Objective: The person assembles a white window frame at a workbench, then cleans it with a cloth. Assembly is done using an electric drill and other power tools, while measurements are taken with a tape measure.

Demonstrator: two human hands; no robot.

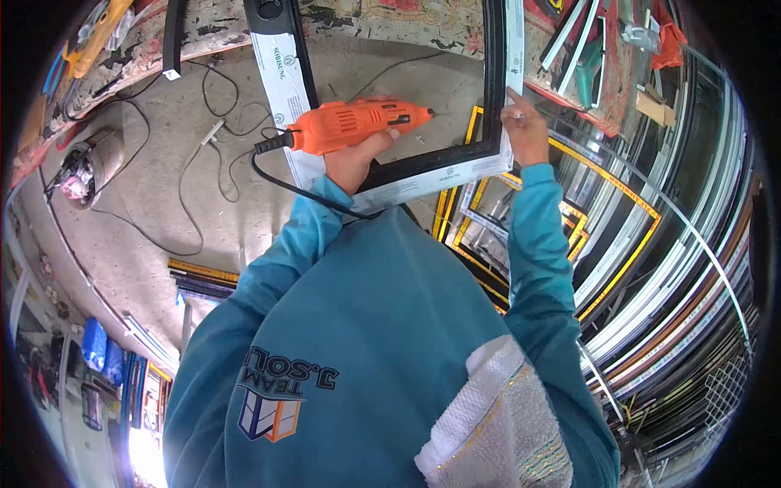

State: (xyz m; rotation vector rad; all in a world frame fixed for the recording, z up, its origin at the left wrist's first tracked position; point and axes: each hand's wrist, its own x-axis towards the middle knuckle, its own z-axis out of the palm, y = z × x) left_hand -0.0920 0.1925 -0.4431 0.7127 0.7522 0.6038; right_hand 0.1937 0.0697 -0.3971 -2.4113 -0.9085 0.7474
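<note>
My left hand (358, 163) is wrapped round an orange rotary tool (350, 126), thumb along its lower side. The tool lies level above the frame's opening, its thin bit (438, 113) pointing right toward the frame's inner edge. A black cord runs from its back end. The black frame (431, 156), with white printed protective film (281, 73) on its outer faces, spans from the near edge to the workbench; its far end is cut off. At its right side my right hand (527, 126) is closed, fingers curled against the outer edge near the corner.
A cluttered workbench (390, 23) stands at the far side. Cords (195, 187) trail over the concrete floor beside a bucket (93, 163). Yellow-taped frames (602, 175) and stacked long profiles (691, 285) fill the right. A white towel (496, 423) hangs at my chest.
</note>
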